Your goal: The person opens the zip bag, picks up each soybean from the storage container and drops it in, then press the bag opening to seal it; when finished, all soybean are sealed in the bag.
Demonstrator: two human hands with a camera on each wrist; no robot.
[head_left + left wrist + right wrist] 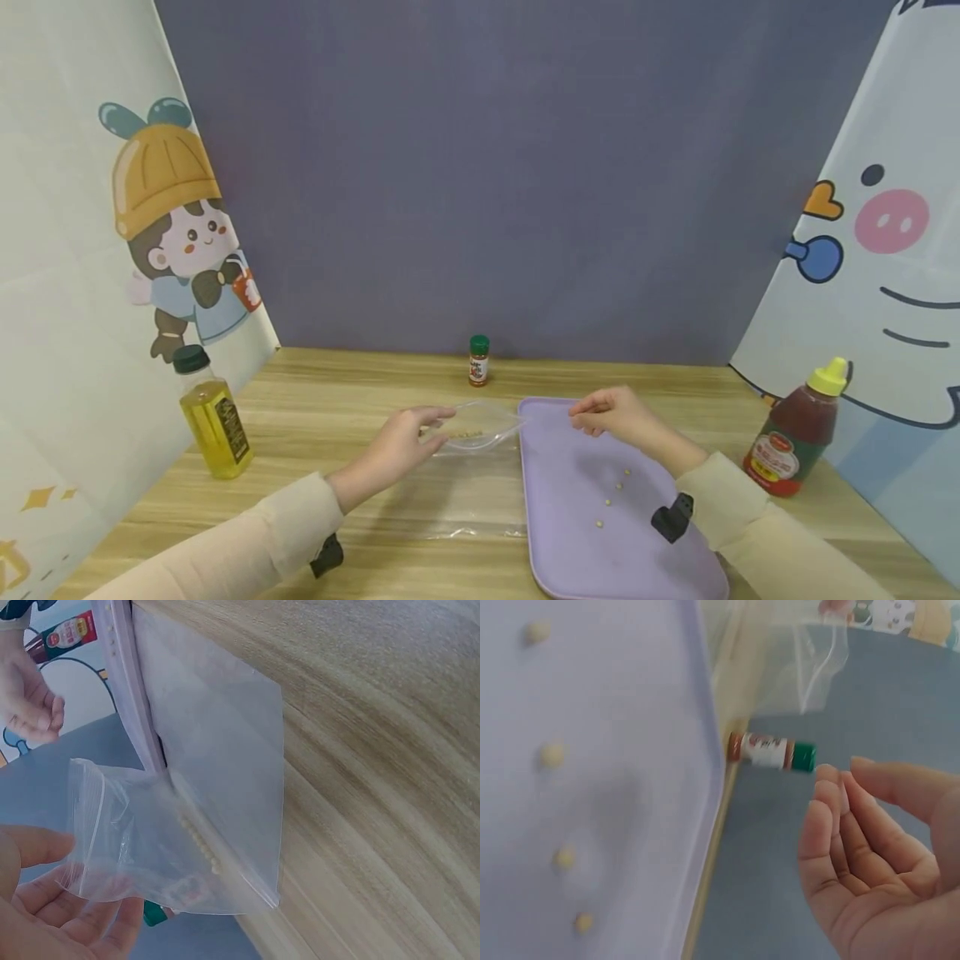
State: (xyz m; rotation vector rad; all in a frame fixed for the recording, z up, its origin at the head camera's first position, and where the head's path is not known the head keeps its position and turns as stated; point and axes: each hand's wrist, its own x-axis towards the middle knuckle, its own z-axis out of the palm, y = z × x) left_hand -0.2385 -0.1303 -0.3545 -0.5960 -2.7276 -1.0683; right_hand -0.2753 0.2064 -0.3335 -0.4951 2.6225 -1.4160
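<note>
Beside the lilac tray (pixel 558 475), your left hand (pixel 403 442) pinched a clear zip bag (pixel 483 410) with pale pellets (pixel 467 434) inside, seemingly to spread its mouth. Your right hand (pixel 613 414), fingers loosely curved, held nothing visible; the tray's rim probably stopped four loose pellets (pixel 599 524) rolling off.

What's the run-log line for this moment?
left hand: holding clear bag | right hand: raised near purple tray | tray: four pale pellets | bag: more pellets inside
</note>
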